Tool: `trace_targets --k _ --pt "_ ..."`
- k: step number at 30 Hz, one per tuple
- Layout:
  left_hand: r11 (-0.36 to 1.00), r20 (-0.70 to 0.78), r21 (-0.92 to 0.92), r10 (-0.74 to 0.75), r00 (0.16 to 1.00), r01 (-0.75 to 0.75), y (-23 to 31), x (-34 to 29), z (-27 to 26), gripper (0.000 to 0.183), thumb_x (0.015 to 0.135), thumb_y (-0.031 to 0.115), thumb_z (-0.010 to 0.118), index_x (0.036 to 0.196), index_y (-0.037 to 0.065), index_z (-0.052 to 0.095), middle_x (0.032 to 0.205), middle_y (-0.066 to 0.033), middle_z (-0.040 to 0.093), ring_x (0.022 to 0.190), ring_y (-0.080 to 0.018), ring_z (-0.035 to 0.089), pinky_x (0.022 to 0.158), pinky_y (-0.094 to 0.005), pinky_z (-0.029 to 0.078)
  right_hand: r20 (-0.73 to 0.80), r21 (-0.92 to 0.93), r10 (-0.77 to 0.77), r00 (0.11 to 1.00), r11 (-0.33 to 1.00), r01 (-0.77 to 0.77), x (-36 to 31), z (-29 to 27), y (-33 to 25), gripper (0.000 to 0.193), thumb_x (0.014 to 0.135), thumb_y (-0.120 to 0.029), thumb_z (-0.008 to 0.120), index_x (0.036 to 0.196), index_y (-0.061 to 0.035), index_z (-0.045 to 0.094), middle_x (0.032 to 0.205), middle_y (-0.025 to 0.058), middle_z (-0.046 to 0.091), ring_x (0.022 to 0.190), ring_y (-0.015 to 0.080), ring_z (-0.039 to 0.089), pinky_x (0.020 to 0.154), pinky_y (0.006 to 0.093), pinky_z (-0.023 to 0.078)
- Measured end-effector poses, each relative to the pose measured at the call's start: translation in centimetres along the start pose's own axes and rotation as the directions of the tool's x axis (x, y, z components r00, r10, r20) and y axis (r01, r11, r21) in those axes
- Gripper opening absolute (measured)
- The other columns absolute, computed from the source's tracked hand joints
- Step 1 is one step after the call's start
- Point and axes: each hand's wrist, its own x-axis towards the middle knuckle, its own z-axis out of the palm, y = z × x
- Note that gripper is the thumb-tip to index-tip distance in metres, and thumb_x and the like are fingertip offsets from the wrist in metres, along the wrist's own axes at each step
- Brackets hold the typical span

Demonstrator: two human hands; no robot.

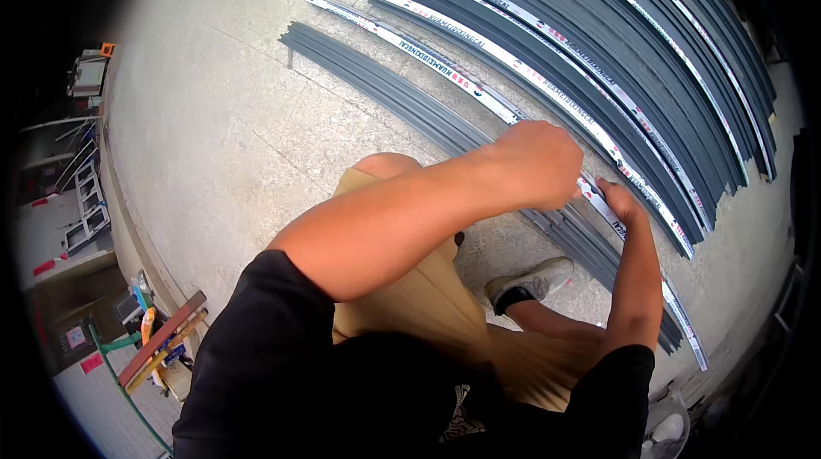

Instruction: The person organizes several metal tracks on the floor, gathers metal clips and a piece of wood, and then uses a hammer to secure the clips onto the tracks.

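A long, thin profile bar [428, 59] with white printed film along it lies slantwise in front of me. My left hand [540, 165] is closed in a fist over its middle; the fingertips are hidden, so what they hold does not show. Just to the right, my right hand [622, 201] grips the bar, with thumb and fingers at its edges. Beside the bar, on my side, a bundle of bare grey profiles [376, 81] rests on the floor and passes beneath my left forearm.
More dark grey profiles [633, 40], several with white film strips, lie in rows at the far right on the pale concrete floor [205, 83]. My shoe [534, 279] stands close to the grey bundle. At left are a white frame [88, 198] and a reddish-brown board [162, 339].
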Motion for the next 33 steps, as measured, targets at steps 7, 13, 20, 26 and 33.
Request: trace_targets --k 7,13,20,26,33 --pt "0.998 -0.065 0.030 -0.059 0.996 0.061 -1.5 -0.4 0.0 0.042 0.102 0.038 0.069 0.125 0.003 0.074 0.094 -0.0200 0.078 0.098 -0.0400 0.075 0.089 -0.0500 0.058 0.107 -0.106 0.023 0.994 0.994 -0.011 -1.0 -0.3 -3.9 0.097 0.098 -0.088 0.039 0.157 -0.0127 0.057 0.167 0.0191 0.047 0.157 0.0388 0.040 0.128 0.0489 0.032" --pt "0.999 -0.081 0.017 -0.044 0.996 0.045 -0.9 0.6 0.6 0.042 0.102 0.037 0.070 0.126 0.002 0.073 0.091 -0.0188 0.078 0.091 -0.0390 0.075 0.086 -0.0485 0.058 0.184 -0.058 -0.059 0.981 0.996 0.071 0.3 0.1 -0.5 0.097 0.095 -0.081 0.054 0.158 -0.0070 0.054 0.163 0.0223 0.051 0.153 0.0378 0.046 0.125 0.0464 0.035" --pt "0.999 -0.101 0.016 -0.044 0.994 0.046 -1.2 0.8 0.7 0.040 0.101 0.034 0.072 0.123 0.001 0.073 0.087 -0.0193 0.076 0.086 -0.0397 0.074 0.082 -0.0484 0.057 0.077 -0.146 -0.302 0.950 0.939 0.311 2.0 2.1 1.2 0.070 0.091 -0.049 0.081 0.142 -0.0061 0.062 0.137 0.0250 0.069 0.128 0.0408 0.065 0.108 0.0461 0.050" --pt "0.998 -0.173 0.058 0.022 0.985 -0.012 -1.3 1.0 1.2 0.040 0.101 0.034 0.071 0.121 0.000 0.073 0.086 -0.0200 0.075 0.085 -0.0405 0.073 0.081 -0.0491 0.056 -0.210 -0.313 -0.324 0.922 0.916 0.251 2.0 5.1 1.4 0.050 0.084 -0.033 0.089 0.123 -0.0081 0.070 0.121 0.0172 0.072 0.118 0.0405 0.067 0.101 0.0484 0.055" --pt "0.999 -0.197 0.018 -0.033 0.980 0.037 -1.7 0.9 0.8 0.041 0.102 0.036 0.070 0.124 0.001 0.072 0.087 -0.0205 0.075 0.085 -0.0397 0.073 0.080 -0.0489 0.056 -0.385 -0.445 -0.298 0.874 0.889 0.107 2.2 8.8 1.4 0.038 0.086 -0.028 0.086 0.114 -0.0080 0.069 0.120 0.0122 0.071 0.121 0.0347 0.066 0.102 0.0471 0.055"
